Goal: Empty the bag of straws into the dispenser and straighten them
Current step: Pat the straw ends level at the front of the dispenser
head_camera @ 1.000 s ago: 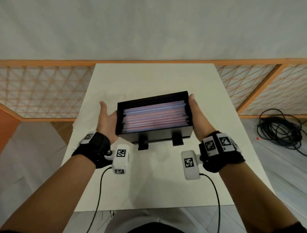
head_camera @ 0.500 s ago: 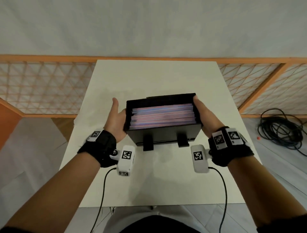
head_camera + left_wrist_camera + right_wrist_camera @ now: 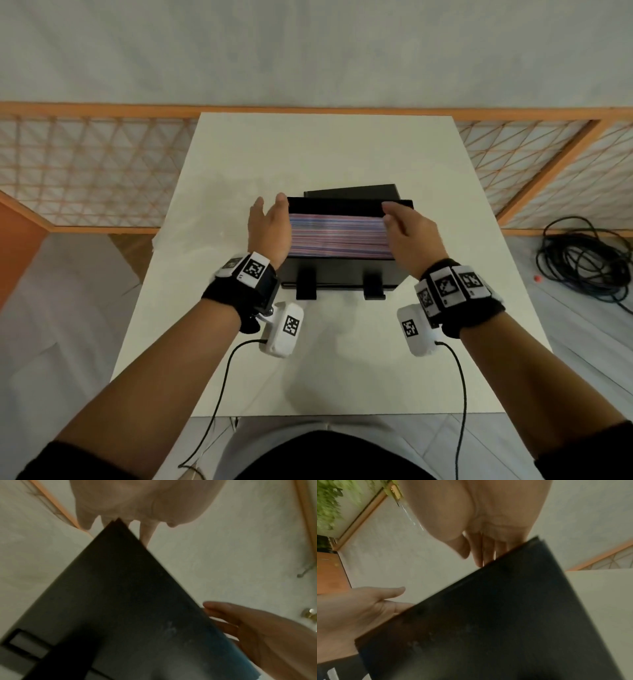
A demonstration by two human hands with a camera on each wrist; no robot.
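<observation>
A black straw dispenser [image 3: 339, 274] stands on the white table [image 3: 308, 359], its top uncovered. Pink and blue straws [image 3: 337, 236] lie lengthwise in it, filling it. My left hand [image 3: 270, 226] is at the box's left end with straight fingers along the rim. My right hand [image 3: 407, 233] is over the right end, fingers straight, covering the straw tips there. In the left wrist view the left hand [image 3: 142, 500] hovers above a corner of the dispenser [image 3: 128, 608]. In the right wrist view the right hand [image 3: 488, 513] reaches over the dispenser's [image 3: 496, 615] edge. No bag is in sight.
A flat black lid [image 3: 352, 191] lies just behind the dispenser. Orange lattice fencing [image 3: 85, 171] runs along the table's far side. A coil of black cable [image 3: 589, 260] lies on the floor at the right. Thin wires hang from both wrist cameras.
The dispenser, held between both palms a second ago, now stands on the table. Both hands have shifted up from its side walls to the top of its ends.
</observation>
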